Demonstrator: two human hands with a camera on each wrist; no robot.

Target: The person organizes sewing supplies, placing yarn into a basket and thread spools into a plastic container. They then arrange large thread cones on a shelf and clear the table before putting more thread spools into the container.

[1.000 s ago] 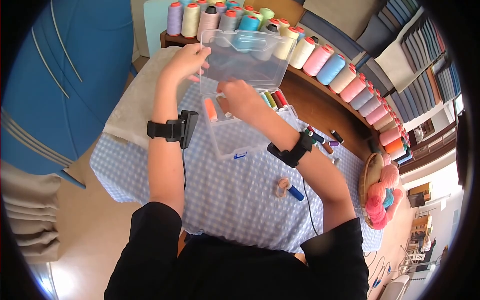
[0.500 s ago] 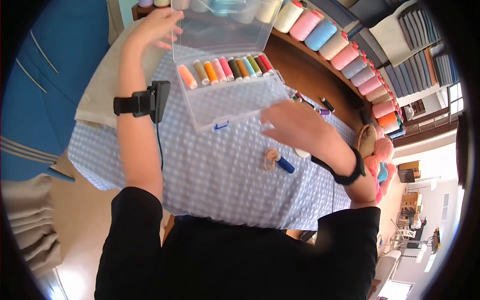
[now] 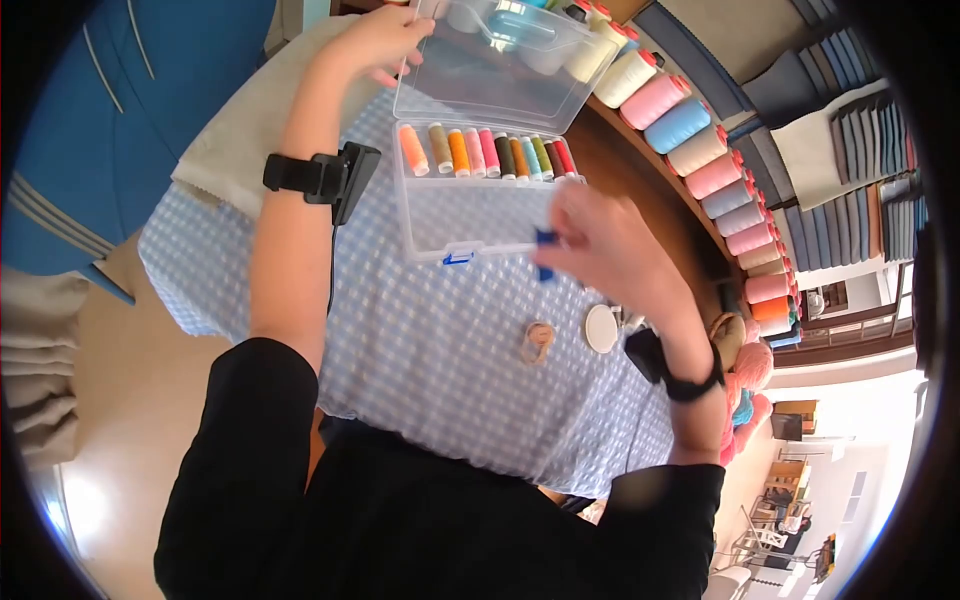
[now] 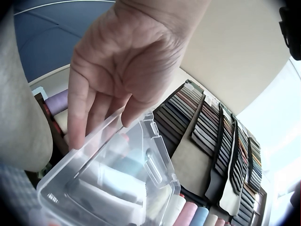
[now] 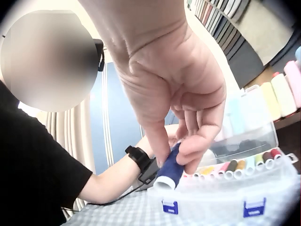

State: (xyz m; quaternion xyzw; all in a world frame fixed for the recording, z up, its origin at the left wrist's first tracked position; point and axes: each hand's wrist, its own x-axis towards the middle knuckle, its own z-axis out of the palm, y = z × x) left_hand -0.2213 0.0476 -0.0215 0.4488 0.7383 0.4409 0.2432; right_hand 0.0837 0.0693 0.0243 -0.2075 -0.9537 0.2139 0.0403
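A clear plastic box point(image 3: 425, 215) with blue latches stands open on the table. Its back compartment has a row of coloured thread spools point(image 3: 487, 153), orange at the left end and red at the right; the wider front compartment shows no spools. My left hand point(image 3: 385, 45) grips the side edge of the raised lid point(image 4: 89, 141) between thumb and fingers. Over the box's front right corner, my right hand point(image 3: 610, 240) pinches a dark blue thread spool point(image 5: 170, 169) by thumb and fingertips, its white end tilted downward in the right wrist view.
A small beige roll point(image 3: 538, 342) and a white disc point(image 3: 601, 328) lie on the checked cloth point(image 3: 440, 350). Large thread cones point(image 3: 677, 128) line a curved shelf behind. At right sits a basket of yarn point(image 3: 748, 365); fabric swatches point(image 3: 860, 135) hang beyond.
My right hand left the spool row, came down to the right, picked up the blue spool beside the beige roll and carried it up toward the box. My left hand stays at the lid.
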